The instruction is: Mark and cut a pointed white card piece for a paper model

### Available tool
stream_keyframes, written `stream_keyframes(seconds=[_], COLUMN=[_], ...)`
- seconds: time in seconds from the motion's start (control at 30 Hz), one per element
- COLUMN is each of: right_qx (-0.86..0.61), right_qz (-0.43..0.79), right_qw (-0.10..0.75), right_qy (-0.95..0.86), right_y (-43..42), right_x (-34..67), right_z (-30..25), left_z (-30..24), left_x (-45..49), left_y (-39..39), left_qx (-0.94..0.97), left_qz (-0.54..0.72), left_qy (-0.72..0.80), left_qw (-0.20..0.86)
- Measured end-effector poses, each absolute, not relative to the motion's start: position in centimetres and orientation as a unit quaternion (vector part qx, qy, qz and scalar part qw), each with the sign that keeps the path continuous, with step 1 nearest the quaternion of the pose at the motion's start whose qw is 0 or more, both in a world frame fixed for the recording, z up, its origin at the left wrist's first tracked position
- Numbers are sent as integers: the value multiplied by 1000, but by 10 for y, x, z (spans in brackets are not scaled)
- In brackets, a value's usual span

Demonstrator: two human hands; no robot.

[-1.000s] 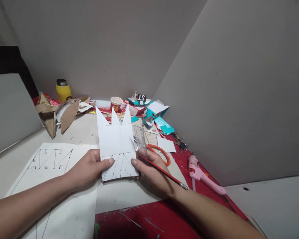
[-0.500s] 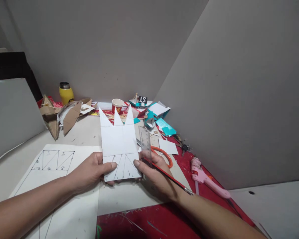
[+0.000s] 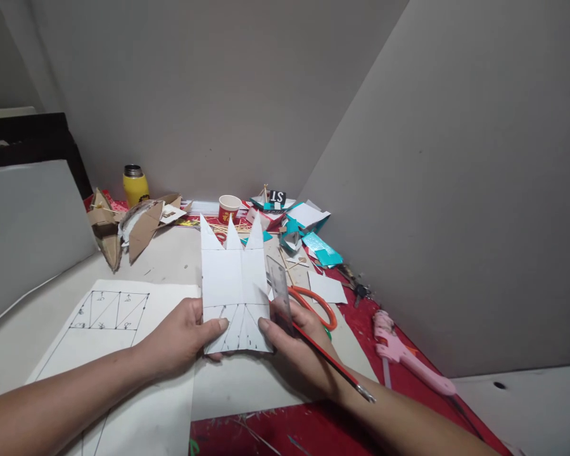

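A white paper piece (image 3: 230, 277) with pointed teeth cut along its top and pencil lines fanning across its lower part is held up in front of me. My left hand (image 3: 190, 329) grips its lower left side, thumb on the front. The lower right side is pinched by my right hand (image 3: 294, 339). That hand also carries a red and black pencil (image 3: 332, 361) lying across the palm and a clear ruler (image 3: 279, 285) standing up behind the fingers. Orange-handled scissors (image 3: 320, 304) are just beyond the right hand, their blades mostly hidden.
A large sheet with a drawn pattern (image 3: 118, 310) lies at left. Cardboard boat shapes (image 3: 145, 231), a yellow bottle (image 3: 135, 187), a paper cup (image 3: 228, 208) and teal scraps (image 3: 323, 249) line the back. A pink glue gun (image 3: 408, 354) rests on the red surface at right.
The whole view has shifted slightly, so things appear a little lower and further right. The paper has tilted a bit in both hands; the grips are the same.
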State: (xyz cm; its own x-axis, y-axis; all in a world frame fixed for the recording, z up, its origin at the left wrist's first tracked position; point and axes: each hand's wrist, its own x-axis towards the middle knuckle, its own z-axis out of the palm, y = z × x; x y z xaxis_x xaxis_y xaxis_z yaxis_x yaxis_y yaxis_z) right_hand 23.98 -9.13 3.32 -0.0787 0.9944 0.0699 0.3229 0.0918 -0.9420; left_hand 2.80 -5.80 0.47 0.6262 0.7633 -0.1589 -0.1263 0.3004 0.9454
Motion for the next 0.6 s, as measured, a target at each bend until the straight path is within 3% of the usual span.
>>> stream_keyframes(seconds=[0.3, 0.6], right_qx=[-496, -475], right_qz=[545, 541], right_qw=[451, 479], right_qy=[-504, -503], right_y=[-94, -91], right_x=[237, 239], right_z=[45, 33], left_z=[13, 12], left_x=[28, 27], left_y=[-58, -59], left_qx=[483, 475], left_qz=[302, 293], left_qy=[279, 269], left_qw=[773, 785])
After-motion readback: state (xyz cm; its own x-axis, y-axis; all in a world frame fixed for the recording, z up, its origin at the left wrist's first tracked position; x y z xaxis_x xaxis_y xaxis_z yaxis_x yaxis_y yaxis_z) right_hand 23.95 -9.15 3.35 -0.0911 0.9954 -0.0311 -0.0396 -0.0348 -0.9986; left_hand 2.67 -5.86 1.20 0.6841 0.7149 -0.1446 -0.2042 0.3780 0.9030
